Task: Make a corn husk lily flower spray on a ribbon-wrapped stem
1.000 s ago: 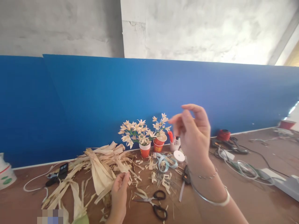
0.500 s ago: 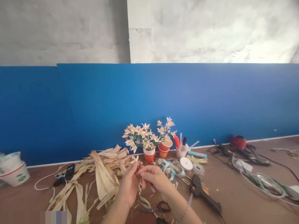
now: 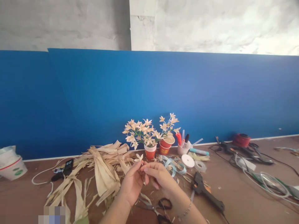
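Pinching the small pale flower (image 3: 138, 157) at its base in the left hand (image 3: 132, 183), right hand (image 3: 161, 175) drawn up against it, fingertips closed, their hold partly hidden. Petals pointing up, long axis roughly upright. Scissors (image 3: 153, 208) beneath; husks (image 3: 102, 174) leftward; glue gun (image 3: 207, 193) rightward; brown tabletop (image 3: 235, 194) below, blue panel (image 3: 93, 93) and grey wall (image 3: 198, 25) beyond.

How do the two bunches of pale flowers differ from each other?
The left bunch is wider and fuller; the right bunch is sparser and peaks slightly higher in view. Green stems show in the left bunch, while some in the right bunch look pale blue. Both have pointed petals.
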Demonstrator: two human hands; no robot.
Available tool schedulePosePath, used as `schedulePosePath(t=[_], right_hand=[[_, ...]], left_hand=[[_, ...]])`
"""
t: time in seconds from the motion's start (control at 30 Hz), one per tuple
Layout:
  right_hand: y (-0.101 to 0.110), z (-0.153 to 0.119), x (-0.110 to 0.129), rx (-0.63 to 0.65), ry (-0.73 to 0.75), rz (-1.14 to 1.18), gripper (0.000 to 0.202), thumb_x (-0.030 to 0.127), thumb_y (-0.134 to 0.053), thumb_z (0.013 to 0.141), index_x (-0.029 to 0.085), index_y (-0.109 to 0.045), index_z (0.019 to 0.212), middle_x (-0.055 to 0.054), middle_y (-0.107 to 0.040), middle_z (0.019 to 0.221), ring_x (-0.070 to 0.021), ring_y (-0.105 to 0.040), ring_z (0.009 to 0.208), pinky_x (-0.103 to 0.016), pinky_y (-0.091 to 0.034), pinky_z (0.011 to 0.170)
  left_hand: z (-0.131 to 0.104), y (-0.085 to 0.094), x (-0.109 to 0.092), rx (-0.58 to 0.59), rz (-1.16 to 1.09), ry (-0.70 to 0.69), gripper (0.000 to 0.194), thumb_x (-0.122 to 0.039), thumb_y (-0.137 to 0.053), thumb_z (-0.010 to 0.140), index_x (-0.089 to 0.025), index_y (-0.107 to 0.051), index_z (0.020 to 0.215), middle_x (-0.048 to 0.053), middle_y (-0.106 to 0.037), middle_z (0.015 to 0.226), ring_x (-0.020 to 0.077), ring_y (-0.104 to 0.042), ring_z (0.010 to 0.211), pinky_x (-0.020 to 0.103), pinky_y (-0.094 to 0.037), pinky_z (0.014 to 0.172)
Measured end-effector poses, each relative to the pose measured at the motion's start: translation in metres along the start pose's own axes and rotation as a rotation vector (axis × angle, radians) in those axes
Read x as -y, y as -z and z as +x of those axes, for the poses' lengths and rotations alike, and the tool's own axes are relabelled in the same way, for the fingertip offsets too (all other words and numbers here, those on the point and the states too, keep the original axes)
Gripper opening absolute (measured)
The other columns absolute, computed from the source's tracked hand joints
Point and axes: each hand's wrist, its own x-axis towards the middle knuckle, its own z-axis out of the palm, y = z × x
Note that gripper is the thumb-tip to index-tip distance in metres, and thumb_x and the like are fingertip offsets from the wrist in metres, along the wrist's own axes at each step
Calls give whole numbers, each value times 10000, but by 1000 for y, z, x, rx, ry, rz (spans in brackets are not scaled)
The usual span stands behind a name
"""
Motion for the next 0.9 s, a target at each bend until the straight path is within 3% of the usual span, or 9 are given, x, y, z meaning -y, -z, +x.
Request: schedulePosePath(t=[0.37, 0.67, 0.9], right_hand=[[0, -1, 4, 17, 12, 15, 266, 337, -628, 742, 95, -680, 841, 16, -612, 481, -6, -293, 258, -162, -112, 284], [6, -4, 6, 123, -7, 101, 211, 282, -623, 729, 101, -699, 809, 25, -589, 450, -2, -259, 259, -167, -82, 289], [6, -3, 5, 38, -7, 71, 228, 287, -618, 737, 98, -699, 835, 11, -610, 459, -5, -287, 249, -167, -79, 287]], left_hand=[[-2, -2, 0, -24, -3, -19, 157, -244, -713, 701, -126, -655, 787, 34, -666, 760, 98, -590, 518, 222, -490, 499], [-1, 0, 1, -2, -16, -35, 119, -218, -681, 726, -130, -648, 800, 37, -662, 750, 121, -605, 541, 243, -509, 497], [-2, 1, 2, 23, 49, -80, 180, -254, -730, 680, -127, -659, 786, 52, -670, 784, 119, -599, 547, 245, -499, 516]])
